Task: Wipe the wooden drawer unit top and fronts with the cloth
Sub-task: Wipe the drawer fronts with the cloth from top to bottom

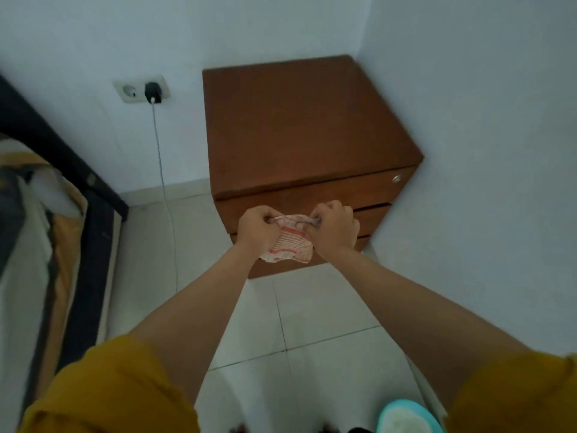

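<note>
The cloth (288,242) hangs bunched between my fists, its top edge pinched in my left hand (257,228) and right hand (332,225), in front of the wooden drawer unit (299,129), which stands in the wall corner on the tiled floor (312,307).

Pale bluish-white plastered walls (468,73) meet in a corner above a floor of large glossy off-white tiles (312,314). A white double wall socket (131,90) holds a black plug (152,91) with a thin grey cable (162,179) hanging down. A dark-framed bed (78,170) with mustard-yellow bedding (62,245) stands at left.
</note>
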`<state>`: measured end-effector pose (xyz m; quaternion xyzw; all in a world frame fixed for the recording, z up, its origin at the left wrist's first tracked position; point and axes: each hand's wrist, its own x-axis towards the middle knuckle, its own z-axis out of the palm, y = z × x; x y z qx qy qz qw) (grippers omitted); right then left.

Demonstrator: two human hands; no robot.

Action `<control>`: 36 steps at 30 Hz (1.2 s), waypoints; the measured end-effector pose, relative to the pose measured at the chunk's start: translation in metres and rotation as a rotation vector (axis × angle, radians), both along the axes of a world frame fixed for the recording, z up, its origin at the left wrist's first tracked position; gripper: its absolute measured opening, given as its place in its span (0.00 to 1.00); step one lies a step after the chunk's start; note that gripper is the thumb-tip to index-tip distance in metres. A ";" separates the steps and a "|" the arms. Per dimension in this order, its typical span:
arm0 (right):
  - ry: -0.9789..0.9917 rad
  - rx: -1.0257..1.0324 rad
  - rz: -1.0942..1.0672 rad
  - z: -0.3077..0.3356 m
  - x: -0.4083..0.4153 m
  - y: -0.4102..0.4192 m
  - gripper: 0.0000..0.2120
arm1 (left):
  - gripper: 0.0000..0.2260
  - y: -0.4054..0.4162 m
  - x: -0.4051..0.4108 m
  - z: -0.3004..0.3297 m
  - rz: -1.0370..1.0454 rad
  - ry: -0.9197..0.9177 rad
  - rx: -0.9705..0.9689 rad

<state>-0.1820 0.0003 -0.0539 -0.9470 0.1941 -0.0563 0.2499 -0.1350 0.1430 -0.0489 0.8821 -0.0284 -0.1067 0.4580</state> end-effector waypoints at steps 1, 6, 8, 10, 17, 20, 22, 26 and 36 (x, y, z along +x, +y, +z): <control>0.025 0.038 0.030 0.027 -0.002 -0.007 0.11 | 0.06 -0.004 0.000 0.027 -0.005 -0.007 -0.004; 0.129 0.092 0.164 0.137 -0.004 -0.046 0.15 | 0.03 -0.028 0.000 0.138 -0.031 -0.066 0.008; 0.132 -0.031 0.196 0.170 0.001 -0.062 0.16 | 0.03 -0.040 0.003 0.167 -0.047 -0.066 0.051; 0.142 -0.103 0.223 0.196 0.010 -0.078 0.12 | 0.04 -0.052 0.009 0.188 -0.065 -0.060 0.096; 0.158 -0.118 0.211 0.232 0.057 -0.124 0.06 | 0.07 -0.103 0.046 0.219 -0.129 -0.103 0.170; 0.165 -0.109 0.227 0.231 0.090 -0.146 0.07 | 0.07 -0.124 0.079 0.217 -0.150 -0.098 0.157; 0.142 -0.131 0.224 0.225 0.113 -0.161 0.07 | 0.07 -0.138 0.103 0.212 -0.157 -0.090 0.140; 0.060 -0.128 0.179 0.202 0.152 -0.189 0.10 | 0.09 -0.166 0.146 0.193 -0.166 -0.099 0.149; 0.079 -0.078 0.144 0.094 0.172 -0.231 0.12 | 0.10 -0.213 0.161 0.098 -0.229 -0.019 0.200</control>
